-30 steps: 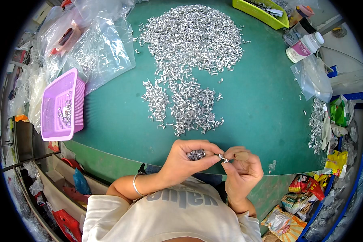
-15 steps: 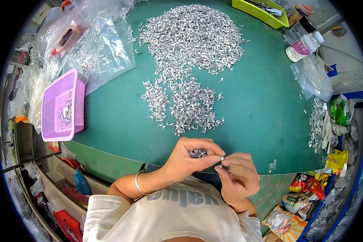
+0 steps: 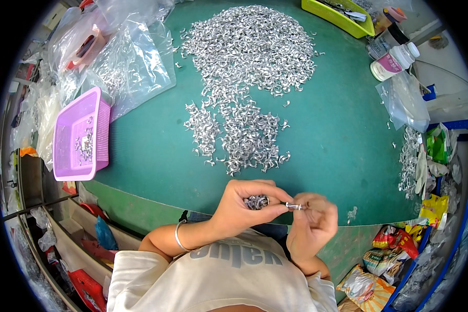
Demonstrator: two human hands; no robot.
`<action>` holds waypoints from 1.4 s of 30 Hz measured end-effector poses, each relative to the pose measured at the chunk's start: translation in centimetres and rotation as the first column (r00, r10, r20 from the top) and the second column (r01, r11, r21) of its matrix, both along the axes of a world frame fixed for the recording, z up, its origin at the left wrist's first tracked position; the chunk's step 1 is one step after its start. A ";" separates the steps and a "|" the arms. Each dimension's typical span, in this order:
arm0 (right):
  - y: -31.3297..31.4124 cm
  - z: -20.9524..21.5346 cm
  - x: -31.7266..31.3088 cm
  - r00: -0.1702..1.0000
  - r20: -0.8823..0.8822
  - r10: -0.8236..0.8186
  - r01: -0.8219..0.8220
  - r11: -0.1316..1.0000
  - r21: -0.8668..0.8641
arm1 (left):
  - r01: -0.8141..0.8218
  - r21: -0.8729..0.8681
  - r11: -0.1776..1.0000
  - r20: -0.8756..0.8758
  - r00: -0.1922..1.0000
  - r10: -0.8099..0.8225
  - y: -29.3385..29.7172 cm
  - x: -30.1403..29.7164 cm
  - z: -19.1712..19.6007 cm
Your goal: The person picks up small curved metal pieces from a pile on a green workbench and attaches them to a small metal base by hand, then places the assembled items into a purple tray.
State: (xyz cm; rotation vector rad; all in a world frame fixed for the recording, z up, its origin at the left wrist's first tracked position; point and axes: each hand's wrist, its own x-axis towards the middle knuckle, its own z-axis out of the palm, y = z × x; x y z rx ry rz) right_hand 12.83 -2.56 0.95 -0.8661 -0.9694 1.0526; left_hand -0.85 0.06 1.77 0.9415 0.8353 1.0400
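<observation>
My left hand (image 3: 244,210) is cupped around a small bunch of shiny metal clips (image 3: 256,202) at the near edge of the green table (image 3: 343,140). My right hand (image 3: 312,223) sits just beside it, fingers pinched on a single small metal clip (image 3: 295,206) held between both hands' fingertips. A large heap of the same silver clips (image 3: 249,47) lies at the far middle of the table, and a smaller heap (image 3: 242,138) lies nearer me.
A pink plastic basket (image 3: 96,132) with a few clips stands at the left. Clear plastic bags (image 3: 125,62) lie at the far left. A yellow-green tray (image 3: 338,15), a white bottle (image 3: 392,62) and another clear bag (image 3: 403,101) are at the right.
My right hand has shifted slightly down and back beside the left while working the single clip. The left hand stays put with its bunch of clips.
</observation>
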 end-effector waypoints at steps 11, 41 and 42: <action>0.1 0.3 0.2 0.848 -0.518 0.111 -0.311 0.896 -0.318 | -0.026 0.044 0.999 -0.055 0.998 0.028 -0.2 -0.2 0.2; 8.6 -3.4 0.1 0.152 0.978 0.145 -0.546 0.837 -0.039 | 0.043 -0.506 0.861 0.395 0.899 0.188 -1.4 -3.9 -4.2; 8.4 -3.9 0.7 0.202 0.969 0.140 -0.509 0.861 -0.018 | 0.032 -0.509 0.860 0.390 0.900 0.197 -1.6 -4.2 -4.3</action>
